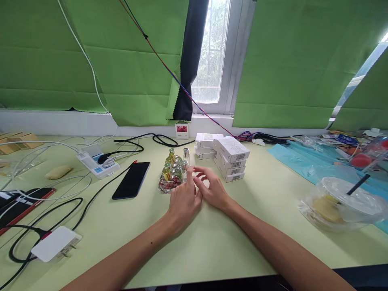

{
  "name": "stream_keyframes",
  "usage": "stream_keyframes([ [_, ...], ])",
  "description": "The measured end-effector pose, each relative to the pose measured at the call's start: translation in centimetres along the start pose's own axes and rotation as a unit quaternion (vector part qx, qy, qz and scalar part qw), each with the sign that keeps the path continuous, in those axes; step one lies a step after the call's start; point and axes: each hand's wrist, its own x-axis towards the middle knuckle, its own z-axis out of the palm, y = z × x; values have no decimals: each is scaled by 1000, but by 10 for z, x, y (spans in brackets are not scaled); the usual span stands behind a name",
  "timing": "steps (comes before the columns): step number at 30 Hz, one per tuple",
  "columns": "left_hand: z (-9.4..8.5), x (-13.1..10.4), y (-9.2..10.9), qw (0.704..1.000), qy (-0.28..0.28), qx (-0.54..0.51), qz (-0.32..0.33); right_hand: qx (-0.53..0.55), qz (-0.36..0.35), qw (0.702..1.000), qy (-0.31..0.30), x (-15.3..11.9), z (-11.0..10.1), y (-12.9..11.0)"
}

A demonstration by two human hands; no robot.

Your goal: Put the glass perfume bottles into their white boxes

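My left hand (185, 198) and my right hand (213, 186) meet over the middle of the table, their fingertips close together or touching. The left index finger is stretched out beside a small glass bottle with a silver cap (184, 165); its other fingers are mostly hidden. My right hand has loosely bent fingers, with a gap between thumb and index, and no held object shows in either hand. Just left of them stand several rounded perfume bottles with gold caps (167, 174). Another silver-capped bottle (186, 153) is behind. Stacked white boxes with barcodes (232, 155) stand to the right.
A black phone (131, 180) lies left of the bottles. Farther left are a power strip (98, 161), looping cables and a white charger (56, 243). A lidded plastic cup with a straw (345, 200) stands at right, by blue plastic sheeting (298, 161).
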Motion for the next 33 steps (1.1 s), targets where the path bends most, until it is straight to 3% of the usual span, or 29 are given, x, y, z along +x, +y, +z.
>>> stream_keyframes([
  [23,-6,2,3,998,13,1,-62,-20,4,999,33,1,0,1],
  [28,-6,0,3,999,14,-7,-40,-38,-12,998,48,2,0,0],
  [33,-5,-2,2,998,7,-64,10,-72,-59,989,116,1,-2,-7],
])
